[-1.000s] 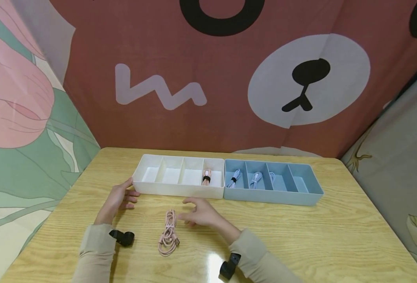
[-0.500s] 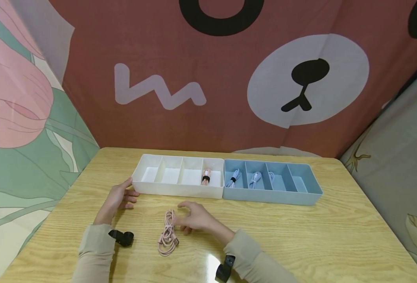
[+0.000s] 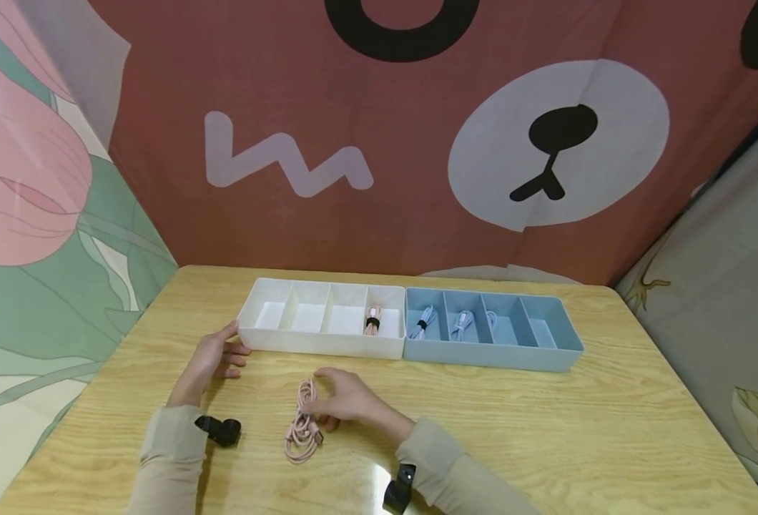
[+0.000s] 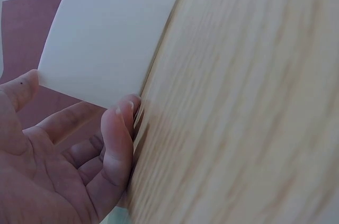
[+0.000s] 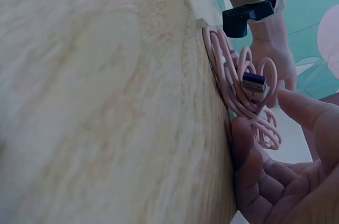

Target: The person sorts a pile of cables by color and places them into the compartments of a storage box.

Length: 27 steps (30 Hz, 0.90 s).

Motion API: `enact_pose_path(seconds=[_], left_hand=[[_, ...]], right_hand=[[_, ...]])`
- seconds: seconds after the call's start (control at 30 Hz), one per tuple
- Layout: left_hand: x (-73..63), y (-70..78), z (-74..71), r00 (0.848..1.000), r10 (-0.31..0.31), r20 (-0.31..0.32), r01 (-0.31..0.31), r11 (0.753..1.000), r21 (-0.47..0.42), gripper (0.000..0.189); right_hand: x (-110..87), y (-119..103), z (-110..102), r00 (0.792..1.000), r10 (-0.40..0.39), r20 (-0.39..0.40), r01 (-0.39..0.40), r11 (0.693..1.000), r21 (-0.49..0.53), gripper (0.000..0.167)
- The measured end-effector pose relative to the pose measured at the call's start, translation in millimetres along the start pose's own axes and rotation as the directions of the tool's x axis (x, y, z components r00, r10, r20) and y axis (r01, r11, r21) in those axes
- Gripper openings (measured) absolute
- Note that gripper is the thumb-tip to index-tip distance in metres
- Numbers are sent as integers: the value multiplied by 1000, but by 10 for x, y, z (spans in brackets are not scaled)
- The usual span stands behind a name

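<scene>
A pink USB cable (image 3: 301,431), coiled and tied, lies on the table in front of the white box. My right hand (image 3: 345,398) is at its right side, with the thumb over the coil. In the right wrist view, the thumb and fingers of my right hand (image 5: 296,155) stand apart around the cable (image 5: 249,86), whose metal plug faces the camera. My left hand (image 3: 212,356) touches the left end of the white divided box (image 3: 327,343). In the left wrist view, a fingertip meets the corner of the box (image 4: 111,28), and the other fingers are loosely bent by its base.
A blue divided box (image 3: 495,355) adjoins the white one on the right. Blue cables (image 3: 462,325) lie in its left compartments. A pink cable with a black tie (image 3: 372,322) sits in the white box's rightmost compartment. Printed cloth (image 3: 289,236) hangs behind the wooden table (image 3: 546,443).
My right hand has moved left to the pink cable, its thumb now over the coil. My left hand stays at the white box. The cable has not visibly moved.
</scene>
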<state>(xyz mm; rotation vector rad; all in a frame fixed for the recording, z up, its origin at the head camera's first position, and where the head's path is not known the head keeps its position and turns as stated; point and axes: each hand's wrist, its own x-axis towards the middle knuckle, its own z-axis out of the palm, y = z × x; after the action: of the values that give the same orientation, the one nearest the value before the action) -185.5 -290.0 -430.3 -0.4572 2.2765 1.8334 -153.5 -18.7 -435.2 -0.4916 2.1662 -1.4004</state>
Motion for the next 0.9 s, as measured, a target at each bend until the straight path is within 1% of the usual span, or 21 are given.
enact_pose_path(seconds=[0.17, 0.5, 0.9], left_hand=[[-3, 19, 6, 1000, 3, -6, -3, 1000, 1, 72], [-5, -3, 6, 1000, 3, 1, -3, 1000, -5, 72], [-12, 6, 8, 1000, -1, -6, 1, 1000, -4, 72]], right_hand=[[27, -13, 27, 1000, -21, 1, 21, 999, -31, 68], [32, -30, 83, 999, -7, -37, 3, 996, -91, 66], [45, -19, 80, 999, -3, -40, -1, 996, -85, 59]])
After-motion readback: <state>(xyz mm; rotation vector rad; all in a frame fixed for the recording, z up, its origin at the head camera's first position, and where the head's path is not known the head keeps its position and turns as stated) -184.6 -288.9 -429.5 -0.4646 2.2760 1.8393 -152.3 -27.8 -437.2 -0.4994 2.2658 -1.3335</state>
